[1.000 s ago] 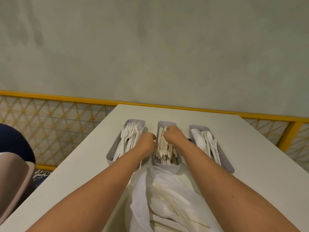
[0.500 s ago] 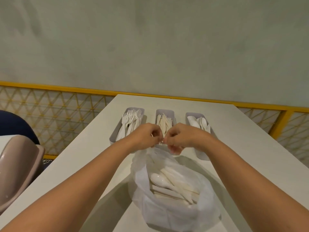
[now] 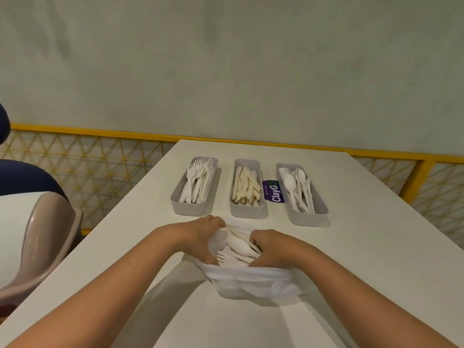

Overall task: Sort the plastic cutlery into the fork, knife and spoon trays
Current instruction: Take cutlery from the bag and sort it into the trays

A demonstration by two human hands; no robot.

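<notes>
Left hand (image 3: 200, 237) and right hand (image 3: 275, 251) each curl round the rim of the bag (image 3: 251, 285), stretching it open so the cutlery (image 3: 242, 247) between them (trays (image 3: 247, 212) just beyond) can be reached.

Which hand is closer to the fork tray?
Left. The left hand grips the bag just in front of the fork tray; the right hand is farther right, nearer the knife tray.

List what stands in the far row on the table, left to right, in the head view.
Left to right: fork tray → knife tray → purple ClayGo sticker → spoon tray.
</notes>
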